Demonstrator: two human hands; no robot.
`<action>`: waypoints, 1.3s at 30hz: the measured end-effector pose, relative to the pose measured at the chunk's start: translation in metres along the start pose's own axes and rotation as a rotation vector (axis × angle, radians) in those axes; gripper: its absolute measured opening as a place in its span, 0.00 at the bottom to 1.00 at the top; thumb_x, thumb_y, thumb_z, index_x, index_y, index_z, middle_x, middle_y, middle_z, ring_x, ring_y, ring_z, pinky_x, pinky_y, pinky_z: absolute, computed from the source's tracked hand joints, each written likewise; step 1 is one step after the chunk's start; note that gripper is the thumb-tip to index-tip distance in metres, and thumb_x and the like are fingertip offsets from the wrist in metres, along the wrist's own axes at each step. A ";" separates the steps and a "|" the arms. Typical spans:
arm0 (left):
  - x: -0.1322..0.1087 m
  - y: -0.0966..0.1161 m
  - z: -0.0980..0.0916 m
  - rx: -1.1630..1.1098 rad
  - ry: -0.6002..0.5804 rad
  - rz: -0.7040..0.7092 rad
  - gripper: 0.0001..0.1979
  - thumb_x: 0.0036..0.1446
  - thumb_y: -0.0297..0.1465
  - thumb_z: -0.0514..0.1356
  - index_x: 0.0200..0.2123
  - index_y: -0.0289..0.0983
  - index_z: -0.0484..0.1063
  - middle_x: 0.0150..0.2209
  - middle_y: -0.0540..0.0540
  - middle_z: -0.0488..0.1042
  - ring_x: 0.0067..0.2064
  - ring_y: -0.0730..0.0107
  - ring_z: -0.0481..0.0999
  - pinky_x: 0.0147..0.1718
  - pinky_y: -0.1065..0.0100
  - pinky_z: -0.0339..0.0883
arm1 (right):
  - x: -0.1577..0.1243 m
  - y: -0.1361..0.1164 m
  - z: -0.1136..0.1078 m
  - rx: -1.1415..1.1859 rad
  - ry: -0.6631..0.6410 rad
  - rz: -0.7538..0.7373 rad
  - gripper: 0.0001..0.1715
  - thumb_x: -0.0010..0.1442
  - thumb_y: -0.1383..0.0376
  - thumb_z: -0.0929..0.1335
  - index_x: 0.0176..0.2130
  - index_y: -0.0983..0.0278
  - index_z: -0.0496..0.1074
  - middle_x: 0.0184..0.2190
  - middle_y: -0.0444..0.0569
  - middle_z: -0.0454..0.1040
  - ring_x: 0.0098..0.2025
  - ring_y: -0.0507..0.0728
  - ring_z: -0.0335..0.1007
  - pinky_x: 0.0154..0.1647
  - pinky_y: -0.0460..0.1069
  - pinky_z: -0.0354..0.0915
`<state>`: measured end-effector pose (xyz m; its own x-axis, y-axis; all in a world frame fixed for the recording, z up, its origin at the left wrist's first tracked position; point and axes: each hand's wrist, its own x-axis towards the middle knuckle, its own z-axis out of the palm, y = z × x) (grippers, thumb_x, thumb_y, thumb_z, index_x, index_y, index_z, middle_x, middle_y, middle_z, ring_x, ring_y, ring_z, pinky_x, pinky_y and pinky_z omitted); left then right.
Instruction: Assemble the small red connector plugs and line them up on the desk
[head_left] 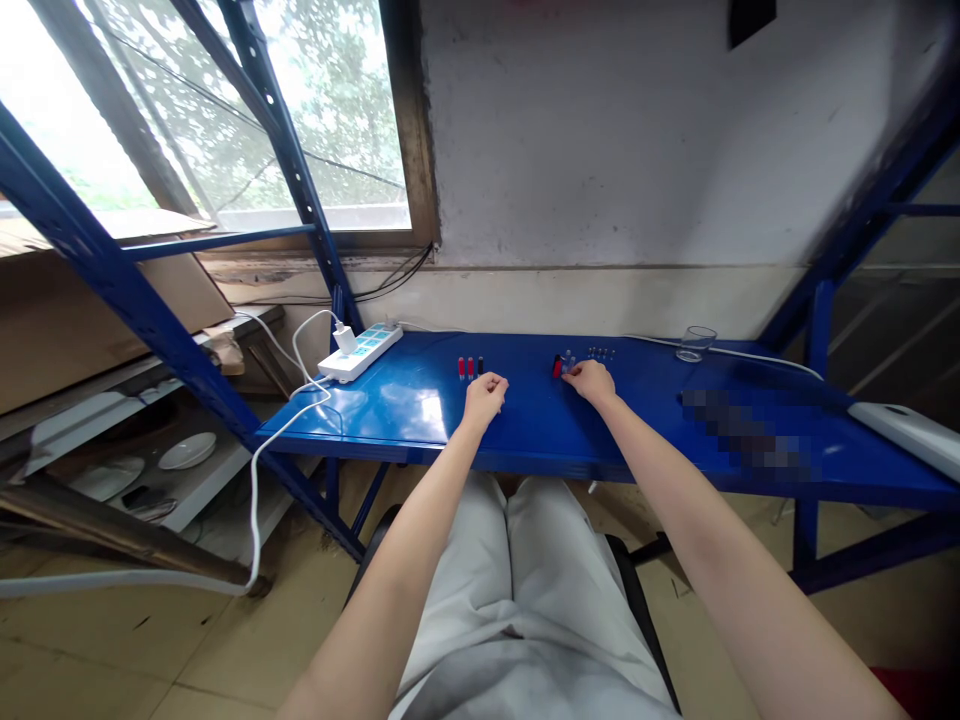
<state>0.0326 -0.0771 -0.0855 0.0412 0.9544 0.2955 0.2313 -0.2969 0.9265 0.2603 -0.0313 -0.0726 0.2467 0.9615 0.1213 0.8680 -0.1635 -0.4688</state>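
Observation:
Both my arms reach out over a glossy blue metal shelf [420, 410]. My left hand [486, 389] rests on it with fingers curled in a loose fist, just right of three small upright pieces, two red and one black [470, 367]. My right hand [591, 380] lies further right, fingers pinched together beside a small red and black piece [557, 366] and a tiny clear part [568, 360]. What the pinch holds is too small to make out. A row of tiny dark parts [601, 352] stands just behind that hand.
A white power strip [360, 351] with a plugged charger and white cable lies at the shelf's left back. A small glass bowl [695, 343] stands at the right back, a white flat object [907, 432] at the far right. Blue rack uprights flank the shelf.

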 end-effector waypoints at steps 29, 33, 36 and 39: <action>0.090 0.095 -0.054 1.086 -0.499 0.631 0.12 0.44 0.32 0.62 0.35 0.36 0.72 0.40 0.40 0.73 0.48 0.54 0.65 0.50 0.58 0.48 | -0.055 -0.004 0.006 0.386 0.305 -0.360 0.22 0.60 0.55 0.56 0.41 0.65 0.69 0.35 0.55 0.73 0.35 0.57 0.69 0.36 0.49 0.63; 0.113 0.079 -0.065 1.087 -0.513 0.396 0.17 0.36 0.32 0.68 0.34 0.36 0.74 0.42 0.39 0.73 0.51 0.51 0.62 0.53 0.53 0.45 | -0.056 -0.004 0.007 0.388 0.277 -0.377 0.21 0.60 0.54 0.56 0.39 0.64 0.69 0.33 0.54 0.73 0.33 0.57 0.68 0.35 0.49 0.63; 0.114 0.061 -0.060 1.089 -0.482 0.287 0.14 0.34 0.29 0.69 0.30 0.35 0.74 0.41 0.38 0.73 0.51 0.50 0.62 0.53 0.49 0.43 | -0.057 -0.003 0.008 0.402 0.269 -0.381 0.19 0.59 0.55 0.57 0.38 0.63 0.69 0.33 0.53 0.73 0.32 0.56 0.68 0.34 0.49 0.63; 0.114 0.050 -0.055 1.094 -0.460 0.258 0.12 0.32 0.28 0.69 0.25 0.36 0.74 0.39 0.39 0.74 0.50 0.50 0.62 0.54 0.46 0.41 | -0.057 -0.003 0.008 0.420 0.270 -0.391 0.19 0.59 0.55 0.57 0.38 0.63 0.69 0.32 0.53 0.73 0.31 0.56 0.67 0.33 0.48 0.63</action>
<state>-0.0041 0.0153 0.0072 0.4975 0.8583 0.1260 0.8543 -0.5099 0.1005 0.2403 -0.0840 -0.0854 0.0931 0.8342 0.5435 0.6864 0.3417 -0.6420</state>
